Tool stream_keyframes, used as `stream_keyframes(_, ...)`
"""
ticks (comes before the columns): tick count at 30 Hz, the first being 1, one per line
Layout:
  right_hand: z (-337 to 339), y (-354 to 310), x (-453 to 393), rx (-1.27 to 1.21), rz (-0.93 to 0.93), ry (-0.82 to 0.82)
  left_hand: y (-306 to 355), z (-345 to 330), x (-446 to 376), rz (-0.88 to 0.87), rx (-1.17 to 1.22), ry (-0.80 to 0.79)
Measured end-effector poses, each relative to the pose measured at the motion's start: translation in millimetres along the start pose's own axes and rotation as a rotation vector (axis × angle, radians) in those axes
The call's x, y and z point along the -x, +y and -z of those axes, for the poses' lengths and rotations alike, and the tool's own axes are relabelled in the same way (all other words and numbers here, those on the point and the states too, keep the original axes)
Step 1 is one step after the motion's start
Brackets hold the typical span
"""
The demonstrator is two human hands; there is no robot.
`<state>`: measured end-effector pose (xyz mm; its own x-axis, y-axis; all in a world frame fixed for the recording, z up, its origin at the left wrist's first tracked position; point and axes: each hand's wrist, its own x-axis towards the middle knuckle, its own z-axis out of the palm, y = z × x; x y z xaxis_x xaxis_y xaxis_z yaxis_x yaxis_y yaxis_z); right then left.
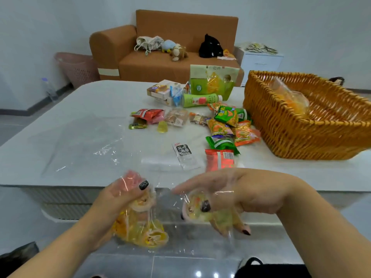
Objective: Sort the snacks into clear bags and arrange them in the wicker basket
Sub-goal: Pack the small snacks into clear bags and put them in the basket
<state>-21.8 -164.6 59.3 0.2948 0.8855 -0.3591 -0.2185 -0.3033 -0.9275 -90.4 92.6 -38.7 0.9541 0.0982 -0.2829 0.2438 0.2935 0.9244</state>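
In front of the table's near edge I hold a clear bag [172, 199] with yellow and orange jelly cups [140, 231] inside. My left hand [120, 197] grips its left side, bunched around some cups. My right hand [230, 195] grips the bag's right side with more cups against the palm. The wicker basket [291, 135] stands on the table at the right, and a filled clear bag [293, 99] lies in it. Loose snack packets [226, 125] lie in the middle of the white table [60, 121]. A flat empty clear bag [84, 143] lies on the left.
Boxes, a green bottle [200, 100] and a large green pouch [212, 81] stand at the table's far side. Behind are a brown sofa [160, 57] with toys, a pink laundry basket [78, 69] and a white cabinet [261, 61].
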Motion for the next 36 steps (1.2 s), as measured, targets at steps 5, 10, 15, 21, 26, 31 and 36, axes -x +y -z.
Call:
stream_keyframes(5, 12, 16, -27, 0.046, -0.032, 0.324, -11, -11, 2, 0.055, 0.15, -0.065)
stream_keyframes(10, 1, 7, -43, 0.011, 0.011, 0.36, -6, -15, -5, 0.087, 0.161, -0.045)
stream_keyframes(15, -8, 6, -71, 0.302, 0.05, 0.546, -8, -18, -8, 0.128, 0.169, -0.066)
stream_keyframes(21, -10, -4, -80, 0.538, 0.06, 0.324, -3, -7, -7, 0.083, 0.242, -0.042)
stream_keyframes(26, -14, -12, -84, 0.471, 0.11, 0.367, -2, 2, -4, 0.093, 0.378, 0.032)
stream_keyframes(31, -20, -13, -85, 0.242, 0.173, 0.258, 3, 6, 0, 0.078, 0.454, -0.065)
stream_keyframes(36, -17, -16, -93, 0.283, 0.261, 0.419, 6, 2, 0, 0.044, 0.537, -0.018)
